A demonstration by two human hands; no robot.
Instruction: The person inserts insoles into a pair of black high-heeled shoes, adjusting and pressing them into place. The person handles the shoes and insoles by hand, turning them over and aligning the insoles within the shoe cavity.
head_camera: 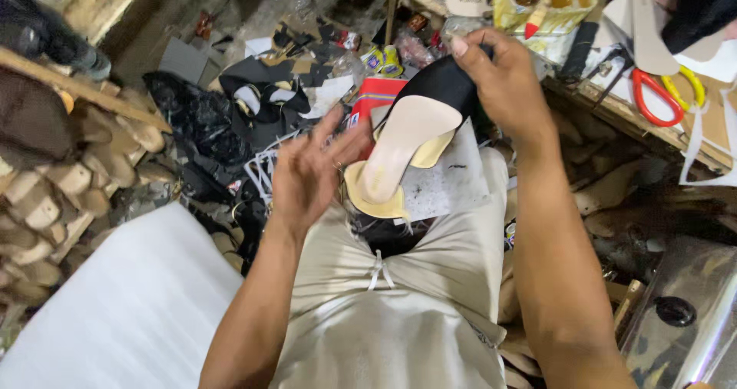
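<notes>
Cluttered workshop floor: black scraps, a stack of wooden lasts (54, 197) at left, a red box (376, 97) beyond the knees. Right hand (503, 82) pinches the black toe of the shoe (411, 124), beige sole up, over the lap. Left hand (311, 170) is spread, fingertips near the sole's yellowish heel end.

- Soft, even light falls from above onto my arms; shadows stay faint.
- My left hand (311, 170) is motion-blurred.
- Frame edges bend and darken.
</notes>
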